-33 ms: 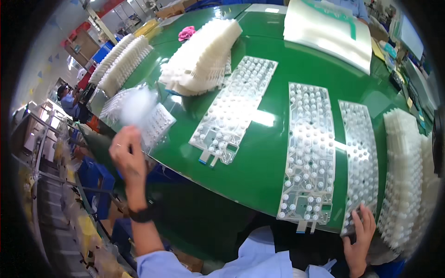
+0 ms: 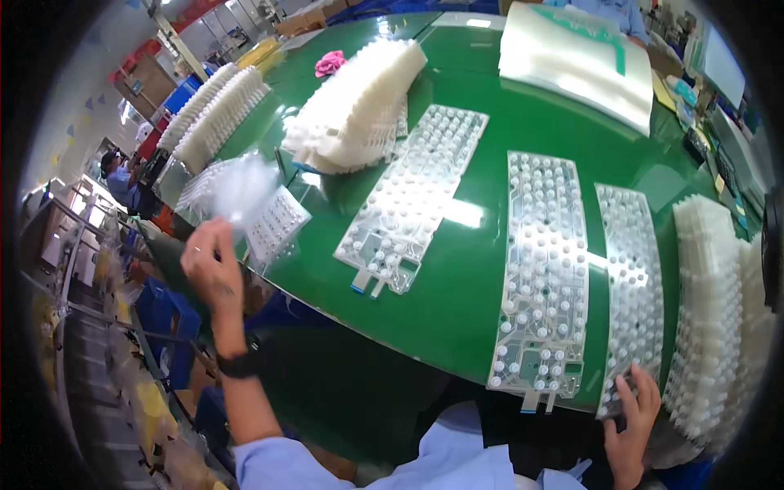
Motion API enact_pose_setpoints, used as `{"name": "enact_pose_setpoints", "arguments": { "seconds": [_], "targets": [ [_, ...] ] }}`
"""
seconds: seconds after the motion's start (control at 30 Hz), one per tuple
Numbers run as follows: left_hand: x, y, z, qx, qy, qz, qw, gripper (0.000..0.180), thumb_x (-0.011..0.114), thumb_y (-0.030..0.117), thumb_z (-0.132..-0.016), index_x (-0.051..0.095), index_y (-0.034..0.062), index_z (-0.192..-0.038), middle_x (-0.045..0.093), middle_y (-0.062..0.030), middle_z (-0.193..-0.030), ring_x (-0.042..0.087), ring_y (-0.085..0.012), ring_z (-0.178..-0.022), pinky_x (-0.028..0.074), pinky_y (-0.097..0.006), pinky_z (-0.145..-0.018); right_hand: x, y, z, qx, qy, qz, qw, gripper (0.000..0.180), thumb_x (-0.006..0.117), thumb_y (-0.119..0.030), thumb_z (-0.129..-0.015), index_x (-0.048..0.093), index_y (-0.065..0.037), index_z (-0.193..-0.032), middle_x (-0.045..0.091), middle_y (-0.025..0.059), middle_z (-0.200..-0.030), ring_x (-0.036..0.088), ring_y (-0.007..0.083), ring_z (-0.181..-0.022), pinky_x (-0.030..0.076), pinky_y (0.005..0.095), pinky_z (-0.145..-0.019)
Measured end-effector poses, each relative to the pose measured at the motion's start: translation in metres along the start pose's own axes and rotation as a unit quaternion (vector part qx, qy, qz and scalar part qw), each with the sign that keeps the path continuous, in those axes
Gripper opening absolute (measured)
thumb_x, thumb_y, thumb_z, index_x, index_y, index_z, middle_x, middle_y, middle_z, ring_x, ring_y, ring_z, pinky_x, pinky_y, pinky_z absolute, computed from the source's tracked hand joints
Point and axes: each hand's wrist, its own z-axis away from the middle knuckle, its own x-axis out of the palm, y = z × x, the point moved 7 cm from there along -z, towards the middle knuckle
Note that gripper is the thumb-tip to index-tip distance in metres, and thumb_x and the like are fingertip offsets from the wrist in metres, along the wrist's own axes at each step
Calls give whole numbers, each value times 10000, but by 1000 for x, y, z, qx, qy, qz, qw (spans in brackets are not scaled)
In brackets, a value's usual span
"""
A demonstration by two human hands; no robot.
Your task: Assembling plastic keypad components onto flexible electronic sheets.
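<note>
My left hand (image 2: 214, 265), fingers closed, is at the table's left edge. From its fingertips extends a blurred, translucent white sheet (image 2: 243, 184), its kind unclear. Beside it lies a short clear sheet (image 2: 278, 224) with rows of white domes. On the right, my right hand (image 2: 633, 416) grips the near end of a keyboard membrane (image 2: 630, 278), a long clear sheet dotted with white rubber domes. Left of that lies a second keyboard membrane (image 2: 545, 269), its tail over the near edge. A third membrane (image 2: 415, 196) lies slanted further left.
A thick fanned stack of white domed sheets (image 2: 355, 106) sits on the green table (image 2: 408, 322), near a pink cloth-like piece (image 2: 330, 63). Other stacks stand at far left (image 2: 216, 118) and right (image 2: 704, 310). Large white sheets (image 2: 572, 69) lie at the back, before another person.
My left hand and forearm have shifted slightly left, with the blurred white sheet still at the fingertips. My right hand stays at the membrane's near end.
</note>
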Motion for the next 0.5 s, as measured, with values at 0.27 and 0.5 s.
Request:
{"name": "enact_pose_setpoints", "arguments": {
  "seconds": [0.27, 0.5],
  "targets": [
    [86, -207, -12, 37, -130, -243, 960, 280, 670, 274, -880, 685, 67, -1068, 685, -133, -1108, 572, -359, -1131, 423, -502, -933, 0, 19, 1, 8, 88, -336, 938, 293, 457, 52, -947, 616, 13, -1190, 610, 168, -1265, 536, 282, -1198, 386, 379, -1053],
    [32, 185, 40, 150, -247, 249, 924, 307, 718, 123, -764, 656, 20, -1047, 655, -177, -1157, 602, -357, -1095, 432, -472, -960, -63, -55, -25, -36, 267, -249, 930, 316, 506, -19, -928, 619, 27, -1220, 629, 224, -1215, 592, 337, -1109, 431, 403, -1001]
  ]
}}
